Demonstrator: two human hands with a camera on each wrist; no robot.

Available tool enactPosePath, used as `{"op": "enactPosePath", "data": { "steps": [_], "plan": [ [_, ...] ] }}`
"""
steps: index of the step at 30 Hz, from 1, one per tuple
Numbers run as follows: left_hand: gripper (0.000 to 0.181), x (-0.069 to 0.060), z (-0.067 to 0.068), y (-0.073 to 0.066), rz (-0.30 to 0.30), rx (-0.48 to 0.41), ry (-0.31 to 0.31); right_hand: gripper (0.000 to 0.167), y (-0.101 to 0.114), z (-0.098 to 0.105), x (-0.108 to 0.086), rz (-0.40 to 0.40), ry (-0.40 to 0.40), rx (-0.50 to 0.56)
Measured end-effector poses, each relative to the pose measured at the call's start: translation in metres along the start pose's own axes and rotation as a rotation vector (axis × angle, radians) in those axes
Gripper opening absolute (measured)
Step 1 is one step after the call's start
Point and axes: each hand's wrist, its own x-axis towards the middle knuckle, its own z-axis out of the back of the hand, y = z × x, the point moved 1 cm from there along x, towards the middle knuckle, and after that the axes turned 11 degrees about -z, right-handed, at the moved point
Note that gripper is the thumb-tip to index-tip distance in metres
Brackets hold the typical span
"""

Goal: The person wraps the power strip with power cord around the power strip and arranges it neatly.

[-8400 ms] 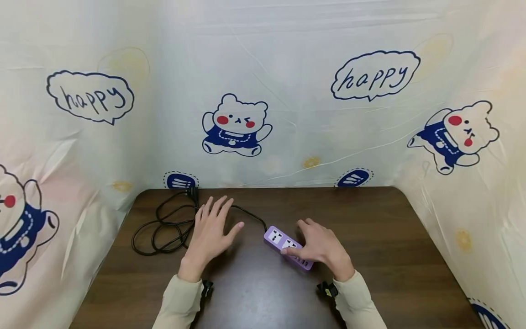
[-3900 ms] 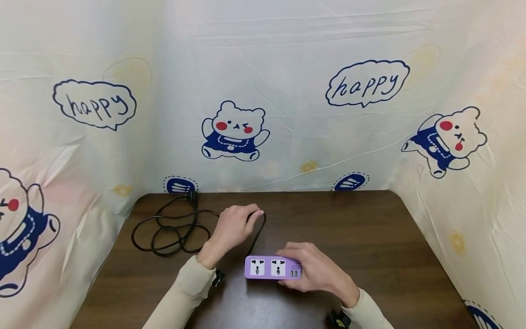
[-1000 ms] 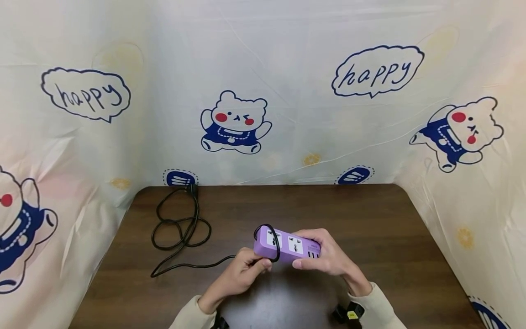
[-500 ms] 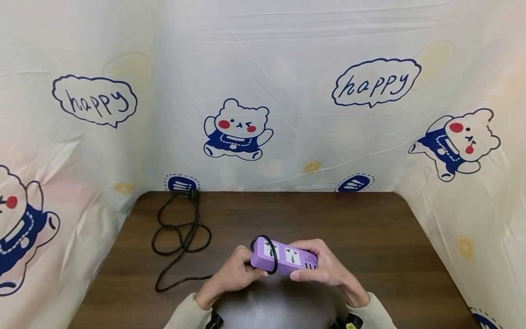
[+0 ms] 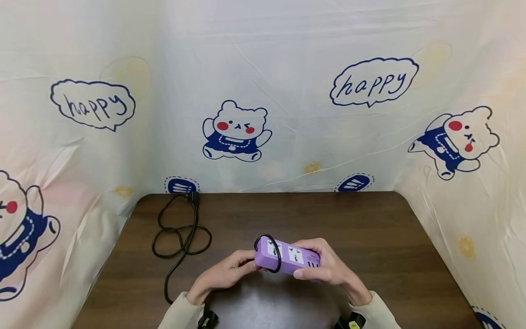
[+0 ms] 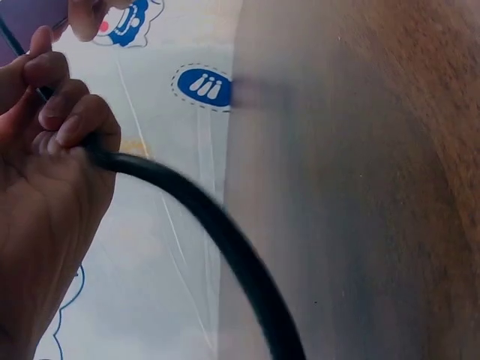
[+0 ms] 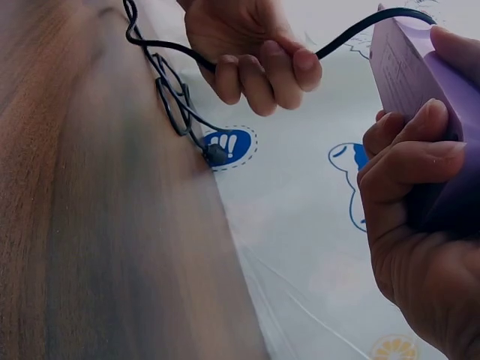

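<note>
My right hand (image 5: pixel 328 265) grips a purple power strip (image 5: pixel 295 255) by its right end, above the table in the head view. The strip is tilted, sockets facing up, and a black cord (image 7: pixel 352 34) loops once over its left end. Just beside that end, my left hand (image 5: pixel 223 273) holds the cord; in the left wrist view the fingers (image 6: pixel 82 116) are curled round it. From that hand the cord runs down to loose coils (image 5: pixel 196 228) on the table's left. The strip's underside is hidden in the head view.
The cord's black plug (image 5: pixel 193 197) lies at the back edge of the dark wooden table (image 5: pixel 349 219). A pale printed curtain (image 5: pixel 296 137) with bears and "happy" bubbles stands round the back and sides.
The strip, first lying on the table under open hands, was lifted by the right hand and the cord looped over it. Lately the left hand has shifted slightly left, drawing more cord towards the person.
</note>
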Motion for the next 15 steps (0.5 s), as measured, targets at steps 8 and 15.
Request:
{"op": "enactPosePath", "data": {
  "steps": [8,15],
  "plan": [
    [0.022,0.006,-0.003,0.002,-0.075,0.130,-0.103,0.042,0.004,0.002,0.000,-0.013,-0.004,-0.041],
    [0.019,0.006,-0.001,0.011,-0.049,0.092,-0.246,0.042,0.008,0.004,0.003,0.013,0.008,-0.058]
  ]
}}
